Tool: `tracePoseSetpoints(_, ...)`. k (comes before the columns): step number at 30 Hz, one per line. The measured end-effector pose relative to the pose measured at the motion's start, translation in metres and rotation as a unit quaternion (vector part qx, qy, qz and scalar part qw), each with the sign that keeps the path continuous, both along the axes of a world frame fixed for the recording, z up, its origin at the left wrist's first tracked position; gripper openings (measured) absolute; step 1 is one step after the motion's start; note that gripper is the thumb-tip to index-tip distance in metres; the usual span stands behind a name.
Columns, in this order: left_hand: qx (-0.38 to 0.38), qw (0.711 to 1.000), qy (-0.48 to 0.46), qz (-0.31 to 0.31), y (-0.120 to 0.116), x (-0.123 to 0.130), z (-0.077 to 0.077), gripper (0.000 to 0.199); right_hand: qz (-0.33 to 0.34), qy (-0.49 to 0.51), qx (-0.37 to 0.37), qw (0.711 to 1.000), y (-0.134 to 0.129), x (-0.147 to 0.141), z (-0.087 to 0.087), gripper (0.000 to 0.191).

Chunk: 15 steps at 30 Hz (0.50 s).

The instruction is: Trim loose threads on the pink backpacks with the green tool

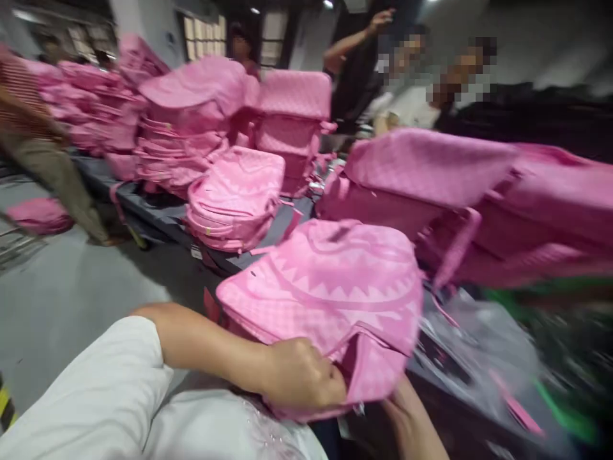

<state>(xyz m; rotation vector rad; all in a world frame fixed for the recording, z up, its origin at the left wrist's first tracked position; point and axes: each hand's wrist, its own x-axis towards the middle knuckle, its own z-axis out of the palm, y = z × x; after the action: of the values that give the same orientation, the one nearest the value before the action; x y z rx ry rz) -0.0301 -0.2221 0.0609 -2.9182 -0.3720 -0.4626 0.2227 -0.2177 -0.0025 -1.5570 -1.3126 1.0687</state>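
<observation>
A pink backpack with a checked pattern and a jagged tooth-like print lies tilted in front of me, at the table's near edge. My left hand is closed in a fist on its near side, gripping the fabric beside a raised flap or pocket edge. Below the near right corner of the bag is my right hand, touching or close against it. The bag hides the fingers of that hand. Motion blurs the lower part of the backpack.
Another pink backpack lies just beyond, on the dark table. Stacked pink bags stand behind it; large pink bags fill the right. Clear plastic lies at right. A person stands left; others are at the back.
</observation>
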Motion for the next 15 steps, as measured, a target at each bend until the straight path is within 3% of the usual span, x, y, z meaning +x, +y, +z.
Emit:
tracePoseSetpoints(3, -0.046, 0.997, 0.059, -0.037, -0.004, 0.016, -0.047, 0.01, -0.101, 0.193, -0.07, 0.974, -0.03, 0.008, -0.018, 0.033)
tracePoseSetpoints(6, -0.042, 0.995, 0.065, -0.061, 0.0, 0.021, -0.059, 0.008, -0.152, 0.256, -0.077, 0.952, -0.039, 0.019, -0.025, 0.041)
tracePoseSetpoints(8, -0.011, 0.996, 0.022, -0.084, 0.005, 0.019, -0.045, 0.012, -0.166, 0.278, -0.061, 0.944, -0.038, 0.022, -0.019, 0.044)
tracePoseSetpoints(11, 0.042, 0.983, -0.154, -0.087, 0.016, 0.009, -0.003, 0.021, -0.154, 0.287, -0.02, 0.945, -0.027, 0.02, 0.005, 0.045)
tracePoseSetpoints(13, 0.037, 0.95, -0.304, -0.066, 0.022, -0.004, 0.025, 0.03, -0.132, 0.28, -0.008, 0.951, -0.015, 0.015, 0.028, 0.046)
tracePoseSetpoints(15, -0.013, 0.903, -0.429, -0.001, 0.029, -0.02, 0.037, 0.037, -0.11, 0.265, -0.003, 0.958, -0.003, 0.01, 0.054, 0.055)
